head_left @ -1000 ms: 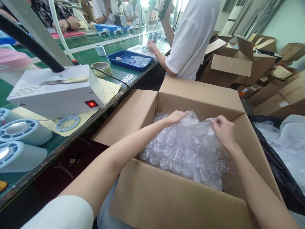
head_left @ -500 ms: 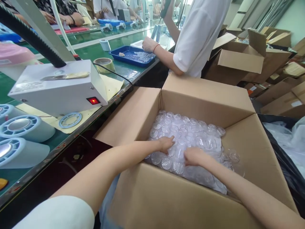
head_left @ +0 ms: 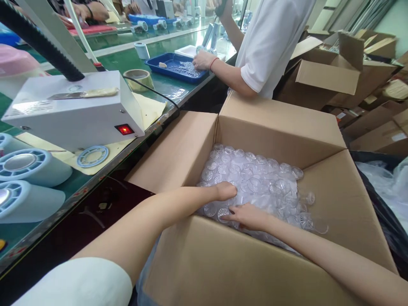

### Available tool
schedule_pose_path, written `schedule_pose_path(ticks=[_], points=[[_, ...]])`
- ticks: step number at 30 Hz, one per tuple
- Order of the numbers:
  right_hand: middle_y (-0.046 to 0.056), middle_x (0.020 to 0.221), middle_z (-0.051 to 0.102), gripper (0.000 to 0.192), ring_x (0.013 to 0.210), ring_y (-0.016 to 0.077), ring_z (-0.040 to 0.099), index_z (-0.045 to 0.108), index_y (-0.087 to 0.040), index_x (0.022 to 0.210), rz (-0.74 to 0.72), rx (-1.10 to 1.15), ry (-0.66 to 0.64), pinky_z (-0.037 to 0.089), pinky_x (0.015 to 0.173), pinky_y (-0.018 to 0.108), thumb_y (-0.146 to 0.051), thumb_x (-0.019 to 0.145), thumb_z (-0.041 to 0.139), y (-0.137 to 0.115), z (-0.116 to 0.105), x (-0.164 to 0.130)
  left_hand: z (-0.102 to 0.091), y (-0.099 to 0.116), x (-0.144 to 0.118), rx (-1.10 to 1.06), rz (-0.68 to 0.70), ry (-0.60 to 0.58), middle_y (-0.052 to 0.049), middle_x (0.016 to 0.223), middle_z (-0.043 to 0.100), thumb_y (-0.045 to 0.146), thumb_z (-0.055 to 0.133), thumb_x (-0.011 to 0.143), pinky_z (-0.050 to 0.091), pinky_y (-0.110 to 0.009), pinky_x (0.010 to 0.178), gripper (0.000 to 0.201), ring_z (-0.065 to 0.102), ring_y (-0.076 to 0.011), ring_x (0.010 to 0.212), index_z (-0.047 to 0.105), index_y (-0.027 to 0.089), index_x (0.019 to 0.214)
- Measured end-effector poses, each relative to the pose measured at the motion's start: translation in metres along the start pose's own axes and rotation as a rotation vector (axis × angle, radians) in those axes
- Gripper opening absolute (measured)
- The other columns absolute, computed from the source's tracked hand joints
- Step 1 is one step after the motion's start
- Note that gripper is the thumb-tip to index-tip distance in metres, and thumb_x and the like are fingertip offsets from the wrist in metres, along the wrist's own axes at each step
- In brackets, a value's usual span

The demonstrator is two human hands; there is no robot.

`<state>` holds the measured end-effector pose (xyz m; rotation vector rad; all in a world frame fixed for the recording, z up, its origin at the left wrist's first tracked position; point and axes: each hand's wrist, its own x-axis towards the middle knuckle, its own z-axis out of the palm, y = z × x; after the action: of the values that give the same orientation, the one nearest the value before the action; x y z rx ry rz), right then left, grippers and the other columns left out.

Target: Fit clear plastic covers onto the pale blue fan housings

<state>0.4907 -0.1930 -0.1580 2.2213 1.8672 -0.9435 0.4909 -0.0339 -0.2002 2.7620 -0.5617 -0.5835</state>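
While both arms reach into the open cardboard box (head_left: 280, 127), the left hand (head_left: 225, 191) presses curled fingers into the clear plastic parts (head_left: 255, 180) piled inside, and the right hand (head_left: 247, 216) lies flat, fingers spread, on them near the front wall.

- A long green workbench (head_left: 127, 63) runs along the left, its glossy top catching bright light from the far end of the room.
- Open cardboard cartons (head_left: 328, 80) pile up at right before a pale green wall (head_left: 397, 21).
- Dark floor (head_left: 105, 204) lies beneath the bench edge.
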Motion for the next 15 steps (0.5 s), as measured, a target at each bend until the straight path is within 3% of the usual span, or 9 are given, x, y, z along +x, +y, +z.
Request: schedule_pose_path(ticks=[4, 8, 11, 15], points=[[-0.001, 0.142, 0.05, 0.064, 0.112, 0.0299, 0.057, 0.055, -0.044, 0.129, -0.144, 0.02, 0.021, 0.049, 0.078, 0.032, -0.009, 0.078, 0.07, 0.015, 0.021, 0.011, -0.001, -0.001, -0.002, 0.042, 0.016, -0.095, -0.009, 0.114, 0.062, 0.031, 0.056, 0.091, 0.054, -0.041, 0.085, 0.029, 0.062, -0.0203, 0.099, 0.058, 0.014, 0.115], [-0.002, 0.141, 0.052, 0.065, 0.099, 0.0241, 0.064, 0.055, -0.043, 0.13, -0.204, 0.072, 0.02, 0.05, 0.077, 0.031, -0.003, 0.08, 0.065, 0.034, 0.03, -0.002, -0.01, 0.003, -0.002, 0.033, 0.012, -0.079, -0.009, 0.117, 0.06, 0.031, 0.055, 0.092, 0.054, -0.042, 0.086, 0.029, 0.061, -0.0207, 0.101, 0.058, 0.014, 0.116], [0.002, 0.132, 0.06, 0.047, 0.09, 0.0194, 0.067, 0.061, -0.033, 0.126, -0.219, 0.131, 0.005, 0.051, 0.08, 0.033, -0.005, 0.088, 0.056, 0.039, 0.037, -0.006, -0.019, 0.005, 0.002, 0.001, -0.026, -0.028, -0.009, 0.118, 0.06, 0.031, 0.055, 0.092, 0.054, -0.042, 0.086, 0.032, 0.062, -0.021, 0.101, 0.056, 0.014, 0.119], [0.006, 0.112, 0.069, 0.015, 0.094, 0.0191, 0.066, 0.069, -0.016, 0.102, -0.189, 0.218, 0.001, 0.05, 0.089, 0.041, -0.018, 0.094, 0.056, 0.039, 0.045, 0.006, -0.025, 0.001, 0.005, -0.05, -0.124, 0.017, -0.009, 0.113, 0.062, 0.032, 0.054, 0.092, 0.055, -0.041, 0.083, 0.033, 0.063, -0.0203, 0.096, 0.055, 0.014, 0.12]])
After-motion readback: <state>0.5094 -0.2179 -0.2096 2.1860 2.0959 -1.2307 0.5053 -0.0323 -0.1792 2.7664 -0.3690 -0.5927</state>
